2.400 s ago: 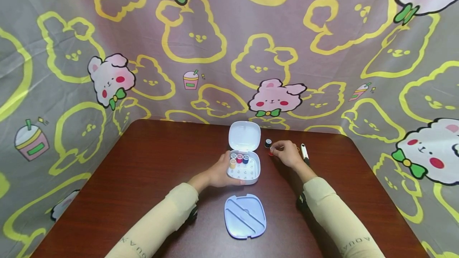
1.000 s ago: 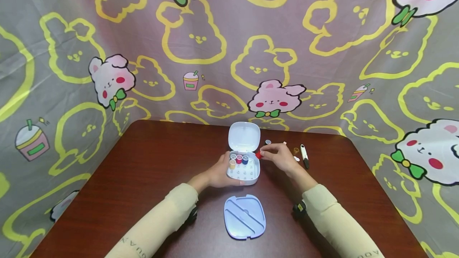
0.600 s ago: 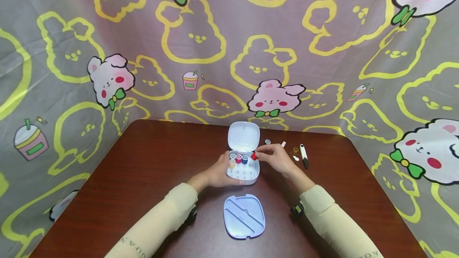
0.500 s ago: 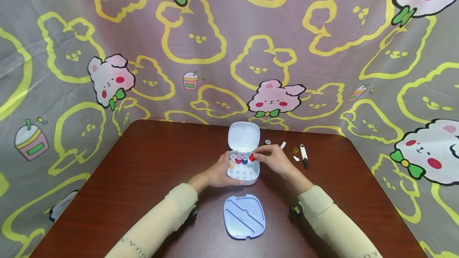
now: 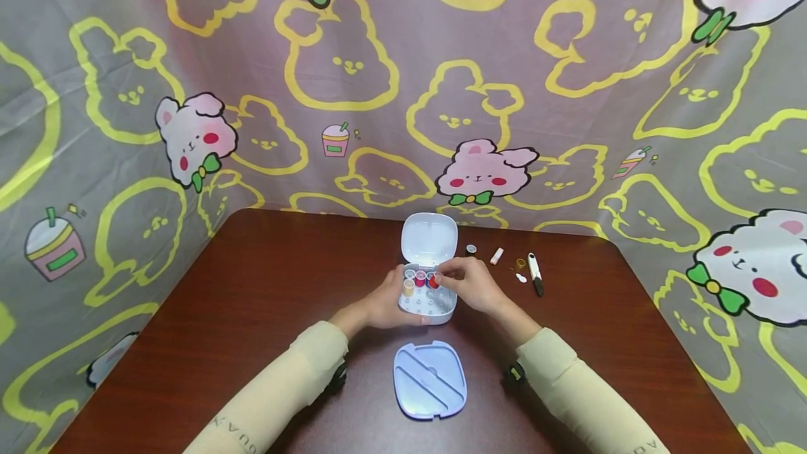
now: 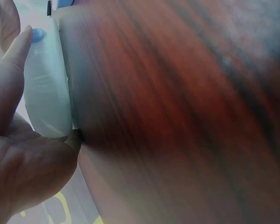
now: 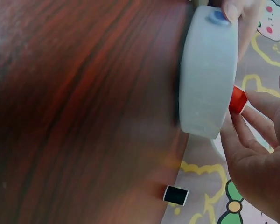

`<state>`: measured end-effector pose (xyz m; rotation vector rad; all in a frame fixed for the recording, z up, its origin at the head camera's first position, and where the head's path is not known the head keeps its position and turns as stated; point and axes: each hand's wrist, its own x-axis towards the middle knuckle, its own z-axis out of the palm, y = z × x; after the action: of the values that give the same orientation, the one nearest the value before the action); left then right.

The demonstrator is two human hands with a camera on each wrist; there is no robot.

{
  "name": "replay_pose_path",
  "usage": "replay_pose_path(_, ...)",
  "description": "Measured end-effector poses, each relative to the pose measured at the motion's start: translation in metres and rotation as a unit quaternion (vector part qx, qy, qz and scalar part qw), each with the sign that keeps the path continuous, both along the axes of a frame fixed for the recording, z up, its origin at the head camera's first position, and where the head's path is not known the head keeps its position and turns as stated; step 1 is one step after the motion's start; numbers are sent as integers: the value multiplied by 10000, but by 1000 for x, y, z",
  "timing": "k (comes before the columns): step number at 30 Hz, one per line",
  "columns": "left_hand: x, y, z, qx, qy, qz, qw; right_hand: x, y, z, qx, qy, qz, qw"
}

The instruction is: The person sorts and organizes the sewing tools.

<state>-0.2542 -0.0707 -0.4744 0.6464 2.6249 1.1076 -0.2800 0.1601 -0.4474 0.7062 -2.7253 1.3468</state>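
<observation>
My left hand (image 5: 381, 305) grips the left side of a white sewing box (image 5: 441, 319), its thumb along the front wall. In the right wrist view, a thumb lies at the box's blue button (image 7: 218, 17). My right hand (image 5: 476, 287) pinches a red thread spool (image 7: 238, 100) just over the box's pegs, beside the navy spool. Inside stand a pale spool (image 5: 410, 275), a pinkish-red spool (image 5: 420, 279), a navy spool (image 5: 430, 276) partly covered, and a beige spool (image 5: 408, 289). Whether the red spool touches a peg is hidden.
The box's lid (image 5: 430, 238) stands up at the back. A lilac tray (image 5: 431, 380) lies nearer me. Right of the box are a black spool (image 7: 176, 195), a small white block (image 5: 497, 256), a yellow ring (image 5: 520, 263), a small white piece (image 5: 520, 277) and a white-and-black tool (image 5: 535, 275).
My right hand has picked the red spool up from the table and carried it left over the box, to beside the navy spool. The left hand and box stay put.
</observation>
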Motion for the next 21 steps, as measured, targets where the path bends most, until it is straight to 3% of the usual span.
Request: replay_pose_path(21,0,0,0,-112,13,-23,9999,2,-18,-10,138,548,377,9977)
